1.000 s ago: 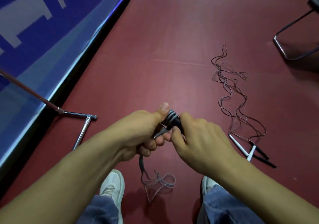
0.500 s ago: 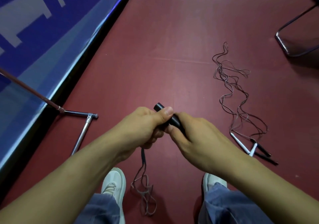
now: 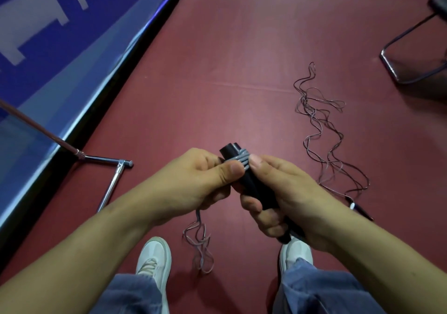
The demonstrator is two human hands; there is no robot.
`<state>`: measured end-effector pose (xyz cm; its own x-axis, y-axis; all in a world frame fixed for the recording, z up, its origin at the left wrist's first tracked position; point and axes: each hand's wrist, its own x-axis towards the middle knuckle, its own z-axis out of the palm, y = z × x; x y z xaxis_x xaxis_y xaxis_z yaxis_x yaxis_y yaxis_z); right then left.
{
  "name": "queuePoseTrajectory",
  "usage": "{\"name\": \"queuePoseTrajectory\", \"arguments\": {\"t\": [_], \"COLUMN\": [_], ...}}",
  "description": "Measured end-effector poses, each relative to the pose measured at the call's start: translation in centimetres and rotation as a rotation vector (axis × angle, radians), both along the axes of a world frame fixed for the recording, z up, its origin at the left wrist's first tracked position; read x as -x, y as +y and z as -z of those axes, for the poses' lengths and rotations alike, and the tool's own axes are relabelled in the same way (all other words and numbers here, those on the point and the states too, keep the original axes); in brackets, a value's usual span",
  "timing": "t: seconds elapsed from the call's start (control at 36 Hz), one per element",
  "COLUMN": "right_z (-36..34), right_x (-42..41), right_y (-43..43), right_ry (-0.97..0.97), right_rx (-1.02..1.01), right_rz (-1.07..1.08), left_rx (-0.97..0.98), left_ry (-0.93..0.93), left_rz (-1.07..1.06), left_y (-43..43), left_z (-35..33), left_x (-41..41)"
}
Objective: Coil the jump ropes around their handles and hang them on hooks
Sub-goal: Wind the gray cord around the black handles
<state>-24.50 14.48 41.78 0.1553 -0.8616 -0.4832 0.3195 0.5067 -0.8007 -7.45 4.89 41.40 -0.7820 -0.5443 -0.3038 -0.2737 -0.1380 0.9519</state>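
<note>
My right hand (image 3: 287,195) grips a pair of black jump-rope handles (image 3: 254,183) held together, tilted up to the left. Several grey turns of rope (image 3: 242,160) are wound round their upper end. My left hand (image 3: 193,180) pinches the rope against the handles with its thumb. The loose rest of this rope (image 3: 199,246) hangs below my left hand and bunches on the floor between my shoes. A second, thin dark rope (image 3: 321,132) lies uncoiled on the red floor to the right, and one of its handles (image 3: 360,209) shows just beyond my right wrist.
A blue banner wall (image 3: 48,47) runs along the left. A chrome rack foot (image 3: 108,180) and a slanting pole (image 3: 36,130) stand at its base. A dark chair frame (image 3: 411,55) is at the upper right. My white shoes (image 3: 154,260) and jeans fill the bottom.
The handles have tipped upright in my right hand and grey turns of rope now show at their top. The hanging rope has swung and bunched differently on the floor.
</note>
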Motion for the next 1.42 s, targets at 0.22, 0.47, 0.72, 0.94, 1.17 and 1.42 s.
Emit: {"name": "queuePoseTrajectory", "arguments": {"t": [0.22,0.47,0.72,0.94,1.17,1.42], "right_z": [0.1,-0.1,0.4,0.7,1.6,1.6], "right_x": [-0.3,-0.6,-0.9,0.6,-0.1,0.3], "right_y": [-0.5,-0.8,-0.9,-1.6,-1.9,-1.7], "right_ry": [0.183,0.184,0.2,0.417,0.55,0.436], "right_rx": [0.106,0.124,0.116,0.058,0.073,0.009], "right_rz": [0.107,0.165,0.18,0.258,0.252,0.26], "left_rx": [0.288,0.649,0.438,0.431,0.374,0.73], "left_ry": [-0.102,-0.085,-0.161,-0.324,-0.306,-0.423], "left_rz": [-0.119,-0.265,-0.223,-0.176,-0.159,-0.199], "left_y": [0.7,1.2,0.7,1.0,1.8,0.4], "left_z": [-0.3,0.3,0.0,-1.2,-1.4,-0.2], "left_x": [-0.2,0.1,0.2,-0.3,0.7,0.0]}}
